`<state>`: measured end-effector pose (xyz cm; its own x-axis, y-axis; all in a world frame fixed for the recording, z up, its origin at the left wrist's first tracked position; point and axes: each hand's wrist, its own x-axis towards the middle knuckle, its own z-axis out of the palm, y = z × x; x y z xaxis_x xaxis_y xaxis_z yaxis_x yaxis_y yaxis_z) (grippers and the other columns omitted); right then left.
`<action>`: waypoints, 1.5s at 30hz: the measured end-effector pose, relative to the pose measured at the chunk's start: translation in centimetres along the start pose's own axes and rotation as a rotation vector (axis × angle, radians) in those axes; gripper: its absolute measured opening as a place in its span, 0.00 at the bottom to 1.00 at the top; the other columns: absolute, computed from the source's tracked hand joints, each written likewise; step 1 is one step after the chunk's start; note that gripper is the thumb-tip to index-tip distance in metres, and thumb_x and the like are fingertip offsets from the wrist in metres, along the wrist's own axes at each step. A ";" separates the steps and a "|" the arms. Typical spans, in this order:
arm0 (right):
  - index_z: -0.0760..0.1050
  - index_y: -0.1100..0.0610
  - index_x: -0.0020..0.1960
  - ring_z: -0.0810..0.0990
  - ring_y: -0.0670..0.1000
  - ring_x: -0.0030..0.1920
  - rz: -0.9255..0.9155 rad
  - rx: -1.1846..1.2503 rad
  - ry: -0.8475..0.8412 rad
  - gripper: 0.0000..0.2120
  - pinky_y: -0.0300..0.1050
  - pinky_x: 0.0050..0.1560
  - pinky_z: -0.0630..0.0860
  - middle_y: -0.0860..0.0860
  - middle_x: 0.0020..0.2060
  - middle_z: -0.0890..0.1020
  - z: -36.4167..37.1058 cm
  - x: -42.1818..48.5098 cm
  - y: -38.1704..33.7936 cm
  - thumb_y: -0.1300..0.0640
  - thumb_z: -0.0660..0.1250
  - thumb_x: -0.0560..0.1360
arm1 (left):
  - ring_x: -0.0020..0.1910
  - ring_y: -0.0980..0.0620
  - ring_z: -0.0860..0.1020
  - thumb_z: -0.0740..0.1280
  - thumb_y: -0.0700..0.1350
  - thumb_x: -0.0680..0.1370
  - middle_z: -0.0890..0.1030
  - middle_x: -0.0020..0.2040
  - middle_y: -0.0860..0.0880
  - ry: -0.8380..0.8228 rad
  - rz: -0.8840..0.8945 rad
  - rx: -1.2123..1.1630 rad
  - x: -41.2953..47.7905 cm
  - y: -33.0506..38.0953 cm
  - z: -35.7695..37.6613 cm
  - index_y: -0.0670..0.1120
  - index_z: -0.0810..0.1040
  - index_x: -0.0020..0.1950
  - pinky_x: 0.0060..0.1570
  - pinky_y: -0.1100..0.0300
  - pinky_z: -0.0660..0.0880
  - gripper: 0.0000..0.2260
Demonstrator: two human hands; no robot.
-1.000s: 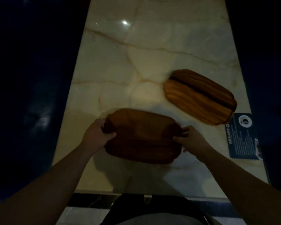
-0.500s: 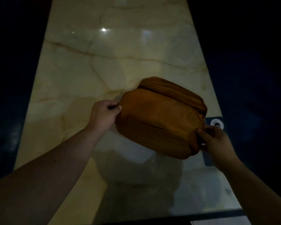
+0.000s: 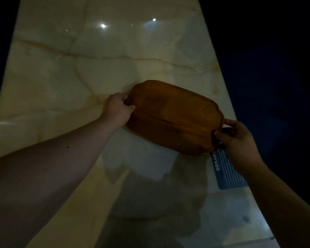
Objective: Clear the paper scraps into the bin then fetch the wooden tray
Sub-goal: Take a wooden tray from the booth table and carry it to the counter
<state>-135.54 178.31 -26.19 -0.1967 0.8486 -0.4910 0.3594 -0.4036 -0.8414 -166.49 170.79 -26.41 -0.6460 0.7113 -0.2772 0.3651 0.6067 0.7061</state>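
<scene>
A brown wooden tray [image 3: 174,117] with rounded corners is held over the right part of the pale marble table [image 3: 70,77]. My left hand [image 3: 117,108] grips its left end, thumb on top. My right hand [image 3: 238,138] grips its right end near the table's right edge. The tray covers the spot where a second wooden tray lay; that one is hidden under it. No paper scraps or bin are in view.
A blue printed card [image 3: 227,170] lies at the table's right edge, partly under my right hand. Dark floor flanks the narrow table on both sides. The glossy top shows light spots and my shadow near the front.
Both hands lifted the tray from the near middle of the table and carried it to the right, over the second tray, which is now covered.
</scene>
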 end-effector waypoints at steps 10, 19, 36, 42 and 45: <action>0.67 0.55 0.68 0.78 0.50 0.54 0.004 -0.033 0.029 0.23 0.52 0.54 0.78 0.49 0.55 0.77 0.2 -0.2 0.9 0.62 0.68 0.75 | 0.49 0.44 0.80 0.70 0.41 0.71 0.83 0.50 0.42 -0.024 -0.004 0.054 1.6 0.3 0.7 0.44 0.81 0.53 0.52 0.49 0.77 0.11; 0.66 0.56 0.68 0.77 0.47 0.51 -0.030 -0.055 0.051 0.23 0.41 0.46 0.76 0.51 0.56 0.76 0.5 0.1 1.1 0.62 0.67 0.76 | 0.55 0.43 0.77 0.70 0.42 0.71 0.78 0.58 0.42 -0.007 0.033 0.100 2.2 -0.2 1.2 0.49 0.74 0.58 0.55 0.52 0.74 0.16; 0.67 0.55 0.69 0.77 0.53 0.55 -0.044 -0.317 0.072 0.23 0.54 0.54 0.79 0.50 0.55 0.75 0.4 0.8 0.4 0.53 0.66 0.76 | 0.45 0.40 0.80 0.68 0.49 0.74 0.82 0.45 0.38 -0.078 -0.019 0.201 2.5 -0.2 0.7 0.38 0.80 0.47 0.43 0.52 0.75 0.14; 0.74 0.62 0.61 0.80 0.55 0.47 0.008 -0.370 0.051 0.18 0.53 0.49 0.80 0.56 0.48 0.79 0.6 1.9 -0.5 0.52 0.68 0.76 | 0.43 0.40 0.79 0.67 0.51 0.75 0.79 0.42 0.39 -0.129 -0.043 0.171 2.1 1.1 0.5 0.36 0.78 0.44 0.39 0.54 0.70 0.17; 0.71 0.61 0.62 0.79 0.56 0.49 0.065 -0.364 0.049 0.21 0.57 0.52 0.80 0.55 0.48 0.77 0.7 2.2 -0.6 0.50 0.68 0.75 | 0.43 0.40 0.77 0.66 0.51 0.76 0.76 0.40 0.41 -0.113 -0.017 0.217 1.3 1.4 0.1 0.37 0.76 0.44 0.36 0.56 0.66 0.16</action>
<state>-136.78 180.18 -26.90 -0.1221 0.8440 -0.5222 0.6725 -0.3166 -0.6689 -166.73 172.60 -25.83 -0.5786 0.7281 -0.3674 0.4984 0.6723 0.5474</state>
